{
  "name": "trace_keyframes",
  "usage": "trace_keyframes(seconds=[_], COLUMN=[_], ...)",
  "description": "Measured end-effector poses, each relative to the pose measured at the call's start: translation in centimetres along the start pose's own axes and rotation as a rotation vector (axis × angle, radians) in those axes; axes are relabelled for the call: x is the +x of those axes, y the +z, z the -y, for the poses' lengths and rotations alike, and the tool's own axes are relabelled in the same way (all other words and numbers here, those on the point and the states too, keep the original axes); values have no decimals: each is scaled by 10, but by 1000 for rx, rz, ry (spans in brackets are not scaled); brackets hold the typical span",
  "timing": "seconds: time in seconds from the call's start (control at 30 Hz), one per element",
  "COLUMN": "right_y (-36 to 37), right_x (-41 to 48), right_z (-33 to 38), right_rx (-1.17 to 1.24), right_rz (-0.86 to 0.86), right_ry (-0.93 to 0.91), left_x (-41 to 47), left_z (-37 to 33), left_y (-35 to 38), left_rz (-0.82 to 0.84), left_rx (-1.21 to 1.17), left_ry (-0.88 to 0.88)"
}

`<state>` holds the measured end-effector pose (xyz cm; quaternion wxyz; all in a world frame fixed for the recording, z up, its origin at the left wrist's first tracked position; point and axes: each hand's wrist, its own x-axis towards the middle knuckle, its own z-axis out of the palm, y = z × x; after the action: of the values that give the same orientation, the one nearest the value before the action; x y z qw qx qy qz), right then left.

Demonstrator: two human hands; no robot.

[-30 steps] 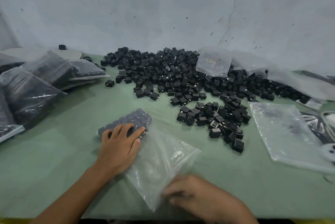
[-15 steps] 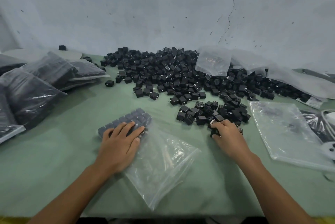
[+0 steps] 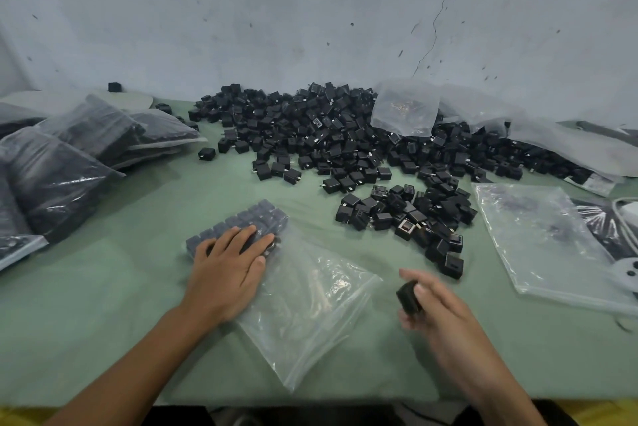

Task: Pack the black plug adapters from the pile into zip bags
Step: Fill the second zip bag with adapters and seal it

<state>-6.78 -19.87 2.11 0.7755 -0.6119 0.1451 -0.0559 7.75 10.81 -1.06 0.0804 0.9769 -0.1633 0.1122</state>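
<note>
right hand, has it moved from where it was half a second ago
Yes. The right hand has drawn back from the pile toward the person, and now holds an adapter beside the bag.

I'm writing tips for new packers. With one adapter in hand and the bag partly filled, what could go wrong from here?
1. Only the left hand presses on the rows of adapters inside the zip bag; if it lifts, they may slide out of line.
2. The bag's near part lies limp and flat, so the adapter pinched in the right hand could snag going in.
</note>
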Motion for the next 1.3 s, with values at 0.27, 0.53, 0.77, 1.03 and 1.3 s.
trace_keyframes(seconds=[0.27, 0.53, 0.77, 1.03, 1.3], right_y=[46, 117, 168, 184, 173], right_x=[-28, 10, 71, 90, 91], right_z=[-25, -27, -35, -58, -59], right_rx=[-27, -97, -50, -424, -674], right_rz=[150, 241, 29, -204, -176], right_ry=[115, 98, 64, -101, -139], left_x=[-1, 1, 1, 2, 0], left_z=[-1, -2, -2, -1, 0], left_y=[-2, -3, -3, -2, -1], left_rz=[28, 42, 44, 33, 13], left_rx=[24, -21, -40, -57, -57], left_ry=[-13, -37, -34, -24, -30])
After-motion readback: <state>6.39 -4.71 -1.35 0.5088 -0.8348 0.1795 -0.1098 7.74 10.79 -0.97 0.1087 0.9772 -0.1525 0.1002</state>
